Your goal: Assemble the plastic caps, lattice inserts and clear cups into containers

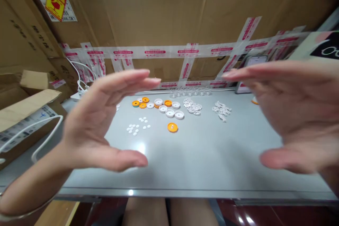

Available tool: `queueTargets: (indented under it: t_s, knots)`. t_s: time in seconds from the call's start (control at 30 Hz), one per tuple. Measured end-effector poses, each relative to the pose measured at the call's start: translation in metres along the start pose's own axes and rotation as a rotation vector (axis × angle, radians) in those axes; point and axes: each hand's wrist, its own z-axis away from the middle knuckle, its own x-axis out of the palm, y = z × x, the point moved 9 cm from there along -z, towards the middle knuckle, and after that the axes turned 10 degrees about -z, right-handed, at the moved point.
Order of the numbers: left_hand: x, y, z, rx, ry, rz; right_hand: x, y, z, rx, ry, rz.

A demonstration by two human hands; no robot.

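My left hand (103, 120) and my right hand (288, 113) are raised close to the camera above the grey table (201, 155), palms facing each other, fingers stretched out and thumbs below. Both hold nothing. Between and behind them on the table lie a single orange cap (172, 127), a cluster of white caps (171, 109), a few orange caps (140, 103), several small white discs (137, 127) and two piles of white gear-like parts (192, 106) (221, 109).
Taped cardboard boxes (159, 14) form the wall behind the table. A row of clear small cups (189, 91) stands at the back edge. A phone (251, 67) leans at the back right. A white cable (39, 127) and an open box (23, 120) sit at the left.
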Motion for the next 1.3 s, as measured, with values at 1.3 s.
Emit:
queueTargets:
  t_s: [1.3]
  knots:
    - [0.039, -0.159, 0.052, -0.488, -0.545, -0.351, 0.044, 0.154, 0.043, 0.454, -0.354, 0.262]
